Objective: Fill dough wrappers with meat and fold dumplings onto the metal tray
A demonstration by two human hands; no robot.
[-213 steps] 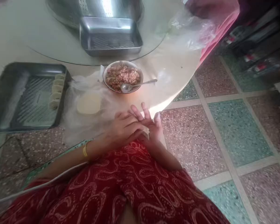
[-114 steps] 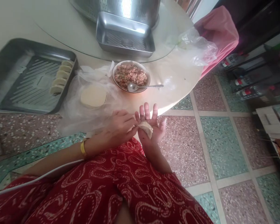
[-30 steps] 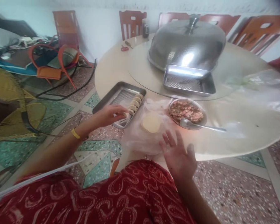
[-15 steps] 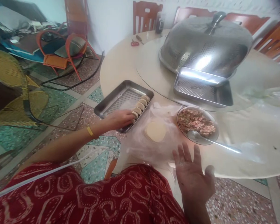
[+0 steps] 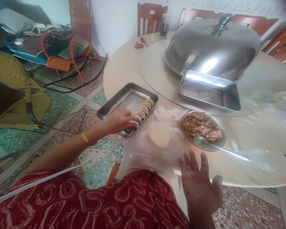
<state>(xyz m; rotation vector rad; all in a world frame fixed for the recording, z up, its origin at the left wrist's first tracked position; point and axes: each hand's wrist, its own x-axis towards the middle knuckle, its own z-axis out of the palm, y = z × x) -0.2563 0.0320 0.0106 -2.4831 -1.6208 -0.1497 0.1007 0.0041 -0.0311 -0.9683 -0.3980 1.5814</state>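
Round and pale, the table (image 5: 124, 66) filled the upper right of the view, with a terrazzo floor of pink and green squares below it and wooden chairs behind it at 12 o'clock. On the glass turntable (image 5: 154, 70) stood a perforated steel dome cover (image 5: 212, 47), and an empty steel pan (image 5: 209, 92) lay just in front of it.

At the table's near edge lay a long metal tray (image 5: 116, 101), with a row of folded dumplings (image 5: 143, 109) along its right side. The left hand (image 5: 119, 119), a yellow band on its wrist, reached in from 8 o'clock and rested on the tray, its fingertips curled loosely at the nearest dumpling of the row; whether they pinched it or merely touched it could not be told.

Just at 3 o'clock of the tray, a stack of round wrappers (image 5: 160, 136) sat on a clear plastic sheet (image 5: 143, 149). At 3 o'clock of the wrappers stood a bowl of minced filling (image 5: 203, 128), with a spoon (image 5: 219, 149) resting on its rim.

The right hand (image 5: 200, 187) hovered at 6 o'clock of the bowl, off the table's edge, palm up, fingers spread, holding nothing. Red patterned cloth (image 5: 109, 203) covered the lap below.
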